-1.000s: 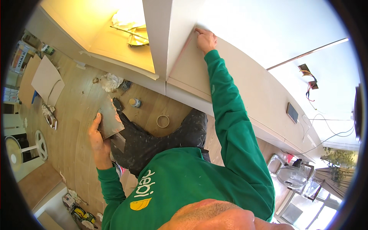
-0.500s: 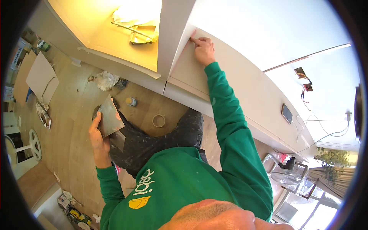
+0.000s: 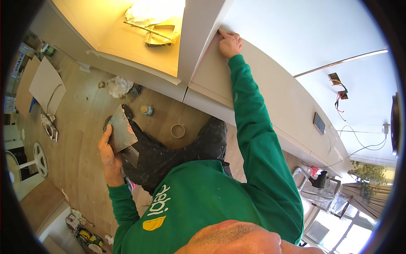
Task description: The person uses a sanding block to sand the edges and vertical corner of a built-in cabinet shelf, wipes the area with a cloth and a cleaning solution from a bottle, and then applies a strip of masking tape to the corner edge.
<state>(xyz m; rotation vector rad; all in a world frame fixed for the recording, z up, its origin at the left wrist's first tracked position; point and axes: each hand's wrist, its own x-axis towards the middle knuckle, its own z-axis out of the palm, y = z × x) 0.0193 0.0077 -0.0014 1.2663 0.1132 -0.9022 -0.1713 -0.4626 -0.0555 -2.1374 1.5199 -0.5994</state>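
Observation:
My left hand [image 3: 109,154] is closed around a wide metal putty knife [image 3: 122,130], held beside my left knee. Pinkish filler clings along the edge of its blade. A second flat grey piece [image 3: 130,155] shows just below it; whether my hand holds that too I cannot tell. My right hand [image 3: 230,44] reaches far forward along the long beige cabinet top [image 3: 262,89]. Its index finger is stretched out and its tip presses into the corner by the upright side panel [image 3: 201,34]. The other fingers are curled, and I see nothing in them.
A lit niche [image 3: 165,63] holds crumpled wrapping and a thin stick. On the floor lie a roll of tape [image 3: 177,131], a small jar [image 3: 146,110] and crumpled white sheeting [image 3: 119,86]. A phone [image 3: 319,123] rests on the cabinet top; wires [image 3: 340,91] hang from the wall.
My right hand has shifted slightly, its fingertip now deeper in the corner by the panel. My left hand with the putty knife stays nearly still. The whole view has shifted a little.

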